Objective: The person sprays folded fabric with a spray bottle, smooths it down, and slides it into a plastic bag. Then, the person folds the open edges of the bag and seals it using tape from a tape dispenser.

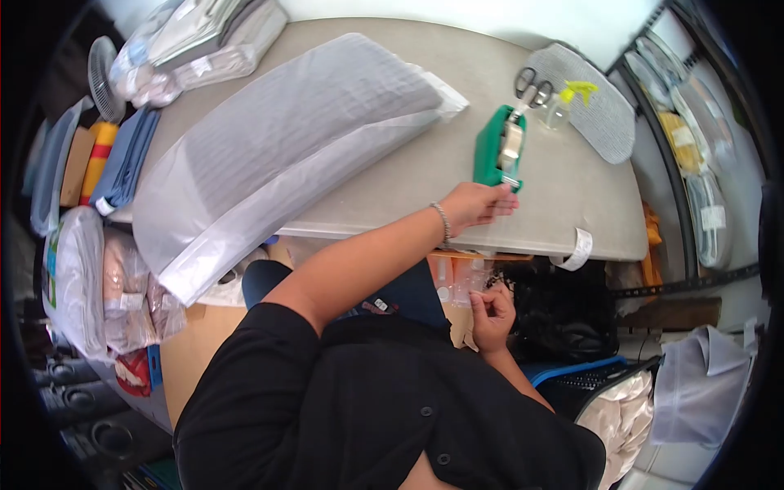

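My left hand is reaching the dispenser just beyond it; my right hand is curling behind. Whether either is pinching anything, I cannot tell.

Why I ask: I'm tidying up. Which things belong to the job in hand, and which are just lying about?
Likely in the job: green tape dispenser, by the left hand; plastic-wrapped grey bundle.

Seemingly lying about: spray bottle; fan.
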Available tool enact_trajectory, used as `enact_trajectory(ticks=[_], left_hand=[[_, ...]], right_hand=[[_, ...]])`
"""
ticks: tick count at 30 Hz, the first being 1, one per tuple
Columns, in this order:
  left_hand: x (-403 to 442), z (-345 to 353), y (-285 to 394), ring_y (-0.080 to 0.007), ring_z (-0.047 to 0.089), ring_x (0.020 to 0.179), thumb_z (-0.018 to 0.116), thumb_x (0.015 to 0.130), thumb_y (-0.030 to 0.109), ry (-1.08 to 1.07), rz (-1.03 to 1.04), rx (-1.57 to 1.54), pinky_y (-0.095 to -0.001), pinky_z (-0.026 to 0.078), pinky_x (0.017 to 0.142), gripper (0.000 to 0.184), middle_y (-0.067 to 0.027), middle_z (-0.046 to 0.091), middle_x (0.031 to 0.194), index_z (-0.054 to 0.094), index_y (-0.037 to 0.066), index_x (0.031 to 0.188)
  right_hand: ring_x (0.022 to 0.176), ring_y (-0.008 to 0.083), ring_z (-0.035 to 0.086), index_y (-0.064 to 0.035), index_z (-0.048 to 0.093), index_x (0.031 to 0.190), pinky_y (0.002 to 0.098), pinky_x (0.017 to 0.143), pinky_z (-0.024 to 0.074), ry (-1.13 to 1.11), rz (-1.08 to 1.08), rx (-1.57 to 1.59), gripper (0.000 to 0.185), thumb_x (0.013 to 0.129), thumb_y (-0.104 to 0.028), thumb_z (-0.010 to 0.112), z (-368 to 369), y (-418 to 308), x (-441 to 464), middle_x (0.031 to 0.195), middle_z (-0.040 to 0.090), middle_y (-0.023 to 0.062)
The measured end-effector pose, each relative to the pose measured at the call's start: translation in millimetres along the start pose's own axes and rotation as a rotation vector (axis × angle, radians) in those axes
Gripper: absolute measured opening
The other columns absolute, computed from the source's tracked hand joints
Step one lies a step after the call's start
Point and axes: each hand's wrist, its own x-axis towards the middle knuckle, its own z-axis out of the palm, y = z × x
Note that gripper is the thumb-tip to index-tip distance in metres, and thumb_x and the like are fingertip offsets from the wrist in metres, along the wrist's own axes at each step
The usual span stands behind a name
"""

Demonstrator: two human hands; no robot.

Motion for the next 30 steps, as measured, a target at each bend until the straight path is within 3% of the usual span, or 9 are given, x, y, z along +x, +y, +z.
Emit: enact_trajectory(ticks=[6,10,13,15,17,23,25,27,30], left_hand=[[26,-6,-15,-0.0163,0.071,0.087,0.060,0.099,0.025,-0.015,0.178,0.064,-0.0275,0.055,0.082,0.029,-0.0100,0.073,0.100,0.069,-0.002,0.103],[60,-20,-53,-0.0165,0.068,0.069,0.064,0.094,0.020,0.120,0.331,0.414,-0.0286,0.055,0.073,0.024,-0.0090,0.072,0.080,0.073,-0.001,0.086],[-2,-18,-34,-0.0147,0.062,0.067,0.066,0.093,0.020,0.231,0.411,0.722,-0.0296,0.051,0.069,0.019,-0.0071,0.069,0.081,0.074,0.003,0.088],[-37,-30,-37,-0.0167,0.058,0.071,0.068,0.093,0.020,0.255,0.910,0.516,-0.0310,0.047,0.069,0.016,-0.0070,0.063,0.085,0.075,0.006,0.096],[-108,-46,-13,-0.0181,0.058,0.081,0.070,0.091,0.019,0.222,1.133,0.443,-0.0311,0.047,0.073,0.018,-0.0068,0.060,0.091,0.075,0.007,0.103],[-305,-133,-10,-0.0168,0.063,0.083,0.071,0.086,0.007,0.924,1.574,0.739,-0.0332,0.052,0.082,0.024,-0.0069,0.068,0.094,0.074,0.004,0.110],[-349,-130,-15,-0.0115,0.061,0.083,0.068,0.088,0.002,1.364,1.369,0.450,-0.0283,0.049,0.085,0.023,-0.0042,0.068,0.089,0.072,0.002,0.111],[-377,-143,-19,-0.0087,0.055,0.084,0.067,0.093,0.007,1.494,1.395,0.425,-0.0255,0.045,0.085,0.046,0.0003,0.060,0.085,0.053,-0.006,0.135],[-395,-151,-18,-0.0080,0.056,0.083,0.069,0.092,0.006,1.555,1.370,0.170,-0.0233,0.045,0.087,0.051,0.0010,0.062,0.085,0.050,-0.007,0.137]], right_hand=[[0.070,0.0089,0.043,-0.0010,0.055,0.075,0.0220,0.060,0.0340,0.015,-0.054,-0.197,0.019,0.087,-0.001,0.069,-3,11,1,0.080,0.046,0.0019],[0.073,0.0100,0.044,-0.0010,0.053,0.076,0.0229,0.062,0.0349,-0.043,0.013,-0.192,0.020,0.090,-0.001,0.066,1,7,-13,0.081,0.044,0.0020],[0.074,0.0094,0.044,-0.0018,0.053,0.078,0.0222,0.063,0.0376,-0.036,0.109,-0.107,0.018,0.092,-0.001,0.064,-3,20,-19,0.082,0.044,0.0012],[0.076,0.0085,0.051,-0.0030,0.053,0.081,0.0217,0.066,0.0454,-0.002,0.319,0.026,0.016,0.094,-0.003,0.062,-1,17,-17,0.085,0.049,0.0011],[0.076,0.0091,0.054,-0.0023,0.055,0.082,0.0224,0.067,0.0469,-0.134,0.352,0.064,0.014,0.094,-0.004,0.062,10,3,8,0.084,0.053,0.0021],[0.066,0.0089,0.058,0.0046,0.068,0.099,0.0222,0.063,0.0466,-0.925,0.197,0.093,0.011,0.089,-0.001,0.067,135,-89,116,0.078,0.065,0.0058],[0.061,0.0075,0.056,0.0033,0.068,0.107,0.0219,0.058,0.0445,-1.147,0.069,0.008,0.022,0.086,0.001,0.069,192,-133,138,0.075,0.063,0.0032],[0.059,0.0056,0.053,0.0018,0.065,0.104,0.0218,0.056,0.0430,-1.270,0.017,0.050,0.021,0.084,0.000,0.071,239,-150,152,0.071,0.060,0.0006],[0.059,0.0038,0.051,-0.0007,0.059,0.097,0.0217,0.055,0.0409,-1.308,-0.032,0.154,0.020,0.084,-0.002,0.073,286,-165,171,0.070,0.057,-0.0015]])
